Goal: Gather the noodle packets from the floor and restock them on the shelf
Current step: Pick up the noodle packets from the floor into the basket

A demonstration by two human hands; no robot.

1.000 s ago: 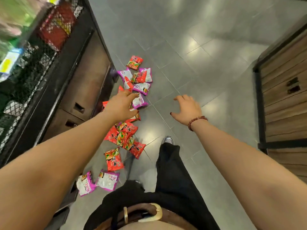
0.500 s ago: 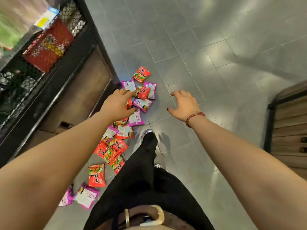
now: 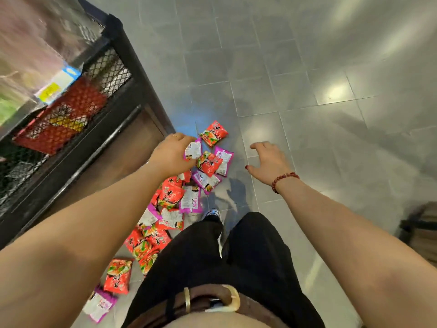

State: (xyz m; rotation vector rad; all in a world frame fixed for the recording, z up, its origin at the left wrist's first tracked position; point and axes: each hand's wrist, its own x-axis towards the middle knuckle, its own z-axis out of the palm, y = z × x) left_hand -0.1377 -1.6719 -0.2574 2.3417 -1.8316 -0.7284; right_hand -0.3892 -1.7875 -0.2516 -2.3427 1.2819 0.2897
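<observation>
Several red and purple noodle packets (image 3: 170, 197) lie scattered on the grey tiled floor along the foot of the shelf (image 3: 132, 91). The farthest is a red packet (image 3: 214, 133); a purple packet (image 3: 100, 304) lies nearest me. My left hand (image 3: 171, 156) hangs above the far end of the scatter with loosely curled fingers and holds nothing. Beside it lies a purple packet (image 3: 193, 150). My right hand (image 3: 269, 162) hovers over bare tiles to the right of the packets, fingers relaxed and spread, a red bead bracelet on its wrist.
The shelf at the left has a black metal frame, a mesh front with red packets (image 3: 63, 117) behind it, and a wooden base (image 3: 123, 159). My legs in black trousers (image 3: 212, 256) stand right of the packets. A wooden unit (image 3: 423, 230) shows at the right edge.
I have stepped forward along the row of packets. Both hands now reach over its far end, still holding nothing.
</observation>
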